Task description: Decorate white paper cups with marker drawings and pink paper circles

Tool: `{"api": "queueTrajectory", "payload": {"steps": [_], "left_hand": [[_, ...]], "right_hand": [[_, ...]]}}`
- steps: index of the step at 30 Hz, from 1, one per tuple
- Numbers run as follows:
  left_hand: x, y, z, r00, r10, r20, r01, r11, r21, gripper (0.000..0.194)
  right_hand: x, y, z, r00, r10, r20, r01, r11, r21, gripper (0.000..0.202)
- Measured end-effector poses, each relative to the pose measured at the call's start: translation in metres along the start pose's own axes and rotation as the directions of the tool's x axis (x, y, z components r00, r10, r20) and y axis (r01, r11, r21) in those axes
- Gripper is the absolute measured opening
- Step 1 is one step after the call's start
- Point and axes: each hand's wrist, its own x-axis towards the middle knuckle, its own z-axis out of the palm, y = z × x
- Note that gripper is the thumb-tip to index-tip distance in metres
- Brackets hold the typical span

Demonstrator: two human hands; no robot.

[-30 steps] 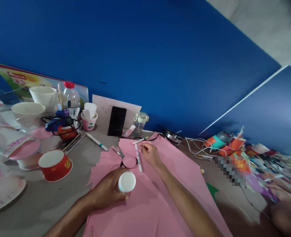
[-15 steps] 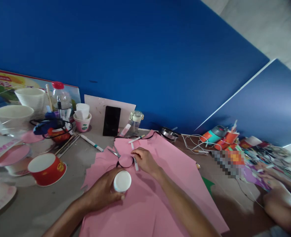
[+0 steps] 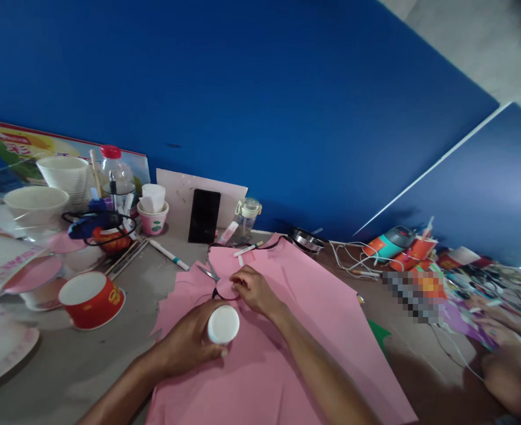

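Note:
My left hand (image 3: 193, 336) is wrapped round a small white paper cup (image 3: 223, 324), its round white end facing up. My right hand (image 3: 254, 289) pinches the edge of a pink paper circle (image 3: 225, 288) just beyond the cup. Beside that circle lies a pair of scissors (image 3: 209, 271) with blades apart; the circle partly covers their black handles. Large pink paper sheets (image 3: 322, 330) spread beneath both hands. A marker (image 3: 248, 248) rests on the paper past my right hand.
At left stand a red paper bowl (image 3: 91, 298), stacked white cups (image 3: 65, 180) and a red-capped bottle (image 3: 116, 177). A black phone (image 3: 204, 216) leans upright at the back near a clear bottle (image 3: 246, 217). Cables (image 3: 346, 257) and another person's arm (image 3: 503, 348) are at right.
My right hand has shifted slightly left, from a white strip on the paper to the edge of the pink circle. My left hand still holds the cup. The view has turned a little left.

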Motion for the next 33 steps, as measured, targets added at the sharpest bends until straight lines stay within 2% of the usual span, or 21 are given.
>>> {"api": "queueTrajectory", "payload": {"steps": [6, 10, 14, 16, 18, 21, 25, 29, 33], "left_hand": [[0.0, -0.002, 0.001, 1.0, -0.003, 0.011, 0.003, 1.0, -0.007, 0.047], [-0.001, 0.001, 0.0, 1.0, -0.019, 0.013, 0.019, 1.0, 0.01, 0.047], [-0.002, 0.005, -0.001, 0.999, -0.046, 0.006, 0.046, 0.999, 0.027, 0.048], [-0.002, 0.006, -0.001, 0.999, -0.037, 0.004, 0.037, 0.998, 0.051, 0.045], [-0.002, 0.004, -0.001, 1.0, -0.013, 0.009, 0.012, 0.999, 0.053, 0.046], [-0.002, -0.001, 0.0, 1.0, 0.012, 0.004, -0.012, 0.999, 0.034, 0.053], [-0.002, -0.003, 0.001, 0.999, -0.028, -0.021, 0.029, 0.999, 0.041, 0.062], [-0.002, -0.002, 0.001, 1.0, 0.011, -0.022, -0.009, 0.998, 0.062, 0.055], [-0.002, -0.001, 0.0, 1.0, 0.024, -0.01, -0.023, 0.999, 0.048, 0.053]], "right_hand": [[0.0, 0.003, 0.003, 0.998, 0.007, -0.06, 0.0, 0.995, 0.102, 0.017], [0.0, -0.001, -0.011, 0.992, 0.053, -0.114, -0.03, 0.979, 0.201, 0.013], [-0.01, -0.028, -0.043, 0.994, 0.065, -0.092, -0.034, 0.95, 0.31, 0.009], [-0.02, -0.048, -0.058, 1.0, 0.003, 0.009, -0.006, 0.913, 0.408, 0.007], [-0.03, -0.066, -0.066, 0.994, -0.061, 0.086, 0.019, 0.906, 0.423, 0.007], [-0.041, -0.083, -0.063, 0.982, -0.102, 0.158, 0.046, 0.945, 0.325, 0.012], [-0.044, -0.089, -0.052, 0.973, -0.155, 0.173, 0.135, 0.983, 0.122, 0.016], [-0.045, -0.092, -0.05, 0.955, -0.23, 0.186, 0.237, 0.971, -0.014, 0.015], [-0.046, -0.093, -0.05, 0.946, -0.246, 0.209, 0.272, 0.956, -0.106, 0.013]]}}
